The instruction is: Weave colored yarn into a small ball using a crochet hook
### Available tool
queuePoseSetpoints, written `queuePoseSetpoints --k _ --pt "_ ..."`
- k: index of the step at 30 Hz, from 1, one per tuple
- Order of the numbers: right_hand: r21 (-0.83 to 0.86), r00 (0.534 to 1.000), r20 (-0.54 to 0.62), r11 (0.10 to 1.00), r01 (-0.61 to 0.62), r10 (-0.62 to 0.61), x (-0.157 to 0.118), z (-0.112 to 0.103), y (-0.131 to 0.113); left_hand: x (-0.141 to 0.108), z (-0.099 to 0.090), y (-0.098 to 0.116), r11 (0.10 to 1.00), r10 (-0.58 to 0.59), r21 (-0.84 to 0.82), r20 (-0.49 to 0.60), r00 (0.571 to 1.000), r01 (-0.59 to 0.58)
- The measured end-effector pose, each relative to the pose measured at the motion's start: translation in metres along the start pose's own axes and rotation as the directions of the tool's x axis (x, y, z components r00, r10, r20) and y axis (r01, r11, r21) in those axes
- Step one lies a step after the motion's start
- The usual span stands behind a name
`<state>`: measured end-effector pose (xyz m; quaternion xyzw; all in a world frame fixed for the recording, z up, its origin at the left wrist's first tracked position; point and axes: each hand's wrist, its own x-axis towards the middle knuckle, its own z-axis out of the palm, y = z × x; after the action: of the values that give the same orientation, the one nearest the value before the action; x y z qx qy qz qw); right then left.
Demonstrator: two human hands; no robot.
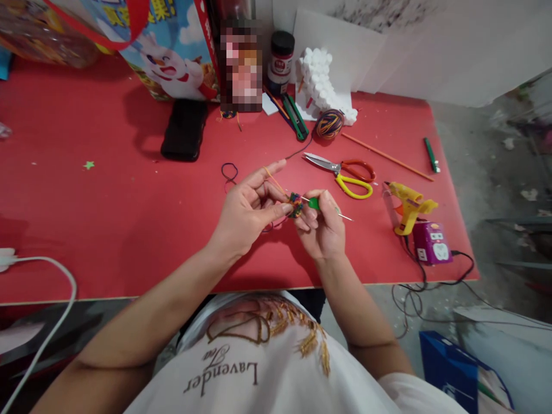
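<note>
Between finger and thumb, my left hand pinches a small multicoloured crochet piece. An orange-yellow stretch of yarn passes over its raised index finger. My right hand is closed round a crochet hook with a green grip, its metal tip against the crochet piece and its other end poking out to the right. Dark yarn leads from near my left fingers to a variegated yarn ball behind. A loose loop of dark yarn lies left of the hands. Stitch detail is too small to make out.
Scissors with red and yellow handles lie right of the hands. Farther right are a yellow glue gun, a purple box and cables. Behind are a black phone, green cutter, thin orange stick, dark-lidded jar and printed bag.
</note>
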<state>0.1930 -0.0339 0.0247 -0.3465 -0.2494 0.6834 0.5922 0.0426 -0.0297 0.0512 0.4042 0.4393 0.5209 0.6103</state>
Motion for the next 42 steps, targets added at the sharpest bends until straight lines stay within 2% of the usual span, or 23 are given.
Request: queuePoseSetpoints --k 8,14,18,21,24,27,29,30,32,34,35,36,39,40,42 --pt "-0.044 0.995 0.084 0.998 0.055 -0.051 0.002 -0.007 0.002 0.003 -0.006 0.005 0.998 0.019 0.061 0.030 0.999 -0.021" --pt "-0.115 0.995 0.077 0.991 0.067 -0.058 0.000 -0.005 0.004 -0.001 -0.007 0.012 0.989 0.045 0.140 -0.002 0.999 -0.045" --pt "-0.135 0.989 0.087 0.983 0.126 -0.115 -0.003 -0.001 0.005 -0.003 -0.005 0.016 0.989 -0.013 0.150 -0.036 0.999 0.018" --pt "-0.253 0.977 0.073 0.944 0.210 -0.198 -0.008 -0.001 0.007 -0.005 -0.002 0.015 0.991 -0.021 0.131 -0.052 0.998 0.028" --pt "-0.490 0.943 0.063 0.813 0.314 -0.327 -0.014 -0.002 0.008 -0.005 -0.001 0.011 0.992 -0.002 0.127 -0.063 0.998 0.010" --pt "-0.715 0.857 0.172 0.537 0.448 -0.486 -0.018 -0.004 0.011 -0.004 0.000 0.003 0.995 0.003 0.098 -0.073 0.997 0.005" --pt "-0.788 0.796 0.274 0.348 0.508 -0.541 -0.020 -0.005 0.016 -0.003 0.002 -0.002 0.999 -0.012 0.037 -0.078 0.997 0.014" --pt "-0.801 0.771 0.308 0.286 0.527 -0.557 -0.020 -0.007 0.019 -0.002 0.003 -0.004 0.999 -0.031 -0.015 -0.073 0.997 0.030" --pt "-0.775 0.711 0.348 0.239 0.585 -0.611 -0.020 -0.009 0.025 -0.001 0.005 -0.003 0.986 -0.095 -0.141 -0.040 0.995 0.088" --pt "-0.709 0.650 0.341 0.268 0.653 -0.679 -0.020 -0.012 0.028 0.000 0.006 0.001 0.956 -0.164 -0.243 0.012 0.986 0.162" --pt "-0.677 0.643 0.318 0.308 0.668 -0.697 -0.021 -0.013 0.028 0.000 0.007 0.005 0.945 -0.188 -0.265 0.036 0.982 0.191" --pt "-0.652 0.657 0.289 0.360 0.668 -0.696 -0.021 -0.014 0.027 0.000 0.007 0.008 0.940 -0.198 -0.274 0.053 0.979 0.205" --pt "-0.629 0.763 0.202 0.516 0.581 -0.614 -0.025 -0.014 0.019 -0.001 0.006 0.017 0.940 -0.220 -0.248 0.084 0.972 0.234" --pt "-0.638 0.785 0.189 0.533 0.555 -0.590 -0.027 -0.013 0.015 -0.001 0.005 0.019 0.946 -0.219 -0.226 0.087 0.972 0.233" --pt "-0.659 0.798 0.190 0.528 0.535 -0.572 -0.030 -0.012 0.009 -0.003 0.002 0.020 0.963 -0.200 -0.169 0.085 0.976 0.212"
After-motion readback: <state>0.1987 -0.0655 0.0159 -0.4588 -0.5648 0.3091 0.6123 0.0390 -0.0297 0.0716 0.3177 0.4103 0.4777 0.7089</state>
